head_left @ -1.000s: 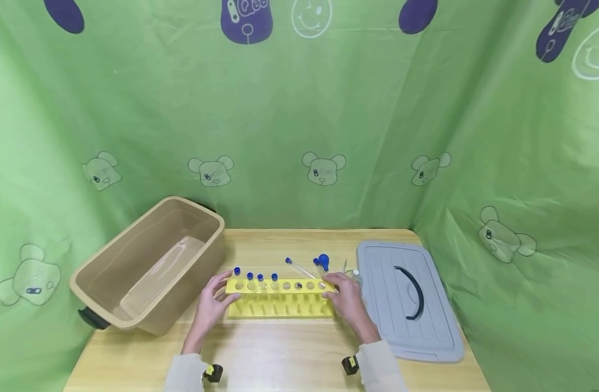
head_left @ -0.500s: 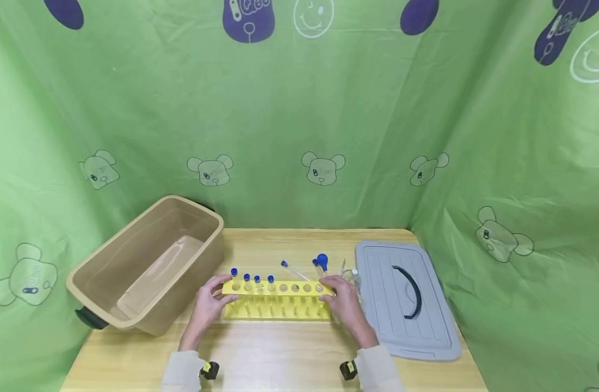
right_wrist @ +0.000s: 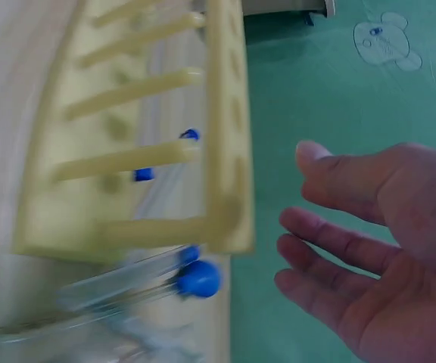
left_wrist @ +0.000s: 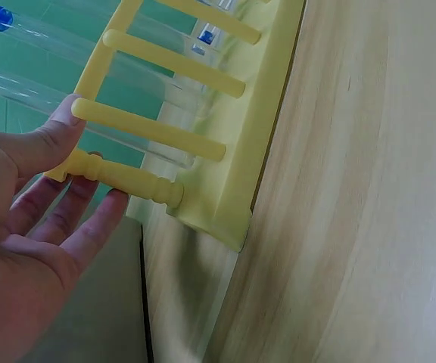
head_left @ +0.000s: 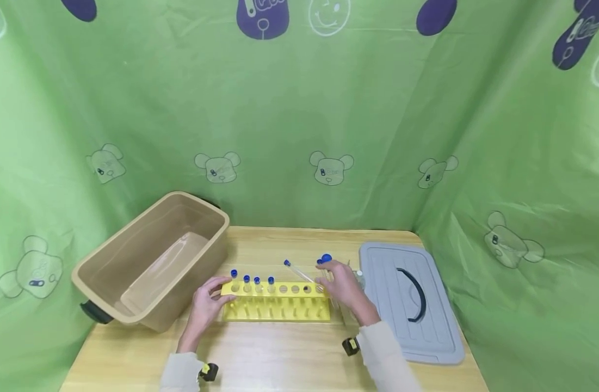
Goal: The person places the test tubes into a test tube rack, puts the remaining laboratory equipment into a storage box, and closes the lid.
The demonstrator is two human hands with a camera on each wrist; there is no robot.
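A yellow test tube rack (head_left: 279, 314) stands on the table. Several blue-capped test tubes (head_left: 247, 279) sit in its left holes; the right holes hold none. My left hand (head_left: 206, 302) grips the rack's left end, thumb in front and fingers behind the end post, as the left wrist view shows. My right hand (head_left: 345, 286) is off the rack, with fingers relaxed and apart in the right wrist view. Behind the rack lies a loose capped test tube (head_left: 299, 270). By the rack's right end, a dropper with a blue bulb (right_wrist: 199, 278) lies beside another capped tube (right_wrist: 127, 280).
A tan bin (head_left: 193, 280) with black handles stands at the left. On the right lies a grey lid (head_left: 389, 305) with a black handle. Clear glassware (head_left: 360, 277) sits between lid and rack. A green curtain (head_left: 279, 109) encloses the wooden table (head_left: 279, 359).
My right hand has let go of the rack's right end and moved up and away from it. The left hand keeps its grip. The view has shifted slightly.
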